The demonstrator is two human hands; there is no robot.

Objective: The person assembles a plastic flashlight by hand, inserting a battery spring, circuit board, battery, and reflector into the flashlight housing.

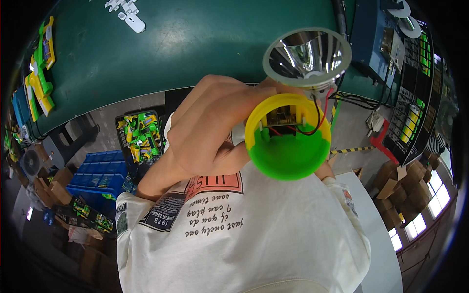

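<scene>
Housing [288,158]: before the shirt [293,234], mouth toward the view, long axis running away from it.
Reflector [307,56]: just beyond the rim, joined by wires [325,108].
Left hand [210,127]: clamped on the housing's left side, plainly nearer.
Right hand: mostly hidden behind; cannot tell its grip.

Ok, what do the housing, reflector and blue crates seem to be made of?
Housing: likely moulded plastic, satiny, in solid yellow and green. Reflector: mirror-bright inside, so metal-coated plastic or polished metal; I can't tell which. Blue crates: probably dull plastic, given their even colour and ridged walls.
</scene>
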